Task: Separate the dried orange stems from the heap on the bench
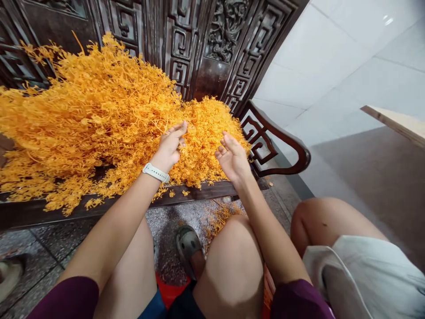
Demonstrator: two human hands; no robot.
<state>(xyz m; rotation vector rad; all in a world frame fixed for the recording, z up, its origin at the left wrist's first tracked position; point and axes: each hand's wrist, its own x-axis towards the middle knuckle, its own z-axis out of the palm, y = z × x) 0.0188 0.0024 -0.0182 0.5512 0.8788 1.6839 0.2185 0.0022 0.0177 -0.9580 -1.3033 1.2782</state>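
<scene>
A large heap of orange plastic sprigs (96,110) covers the seat of a dark carved wooden bench (202,191). A smaller, tighter pile of the same orange pieces (206,128) lies at its right end. Over the place where the two piles meet is my left hand (173,141), its wrist in a pale watch strap; its fingers point forward and nothing clear shows between them. My right hand (234,159) is above the right edge of the smaller pile, palm turned inward, fingers apart, holding nothing. A gap separates the two hands.
The bench's curved armrest (295,155) stands right of the piles. Orange scraps (222,217) lie on the speckled floor below. Another person's bare knee (332,217) is at the right. A wooden board edge (398,124) juts in at the far right. A red stool (171,290) shows beneath me.
</scene>
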